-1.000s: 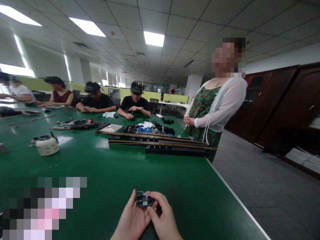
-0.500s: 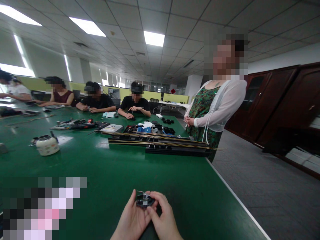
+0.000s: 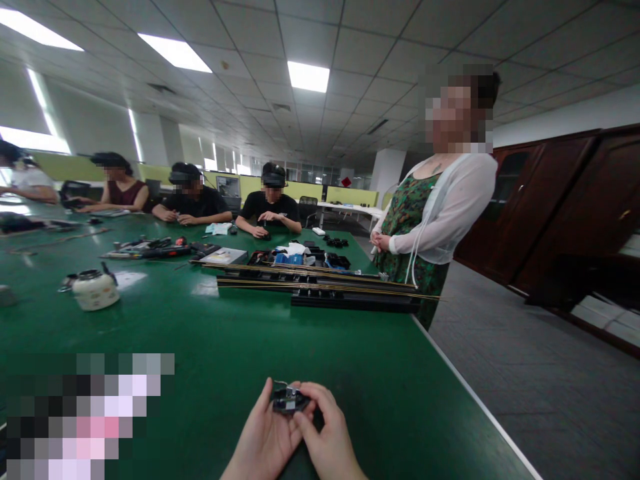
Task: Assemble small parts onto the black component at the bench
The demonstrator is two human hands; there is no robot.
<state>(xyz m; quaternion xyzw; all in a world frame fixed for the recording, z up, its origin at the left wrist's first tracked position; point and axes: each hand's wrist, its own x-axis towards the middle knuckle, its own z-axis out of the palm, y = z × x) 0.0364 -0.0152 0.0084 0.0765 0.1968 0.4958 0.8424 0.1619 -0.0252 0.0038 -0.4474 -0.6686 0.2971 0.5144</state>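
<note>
Left hand (image 3: 265,437) and right hand (image 3: 327,427) share grip on small black part (image 3: 289,401); should either slacken, it could drop onto green surface (image 3: 210,360).

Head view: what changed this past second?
The standing person shifted slightly right in the picture, the far-left person in white further left. The left hand and right hand still hold the small black part; the black rails and white jar stayed put.
</note>
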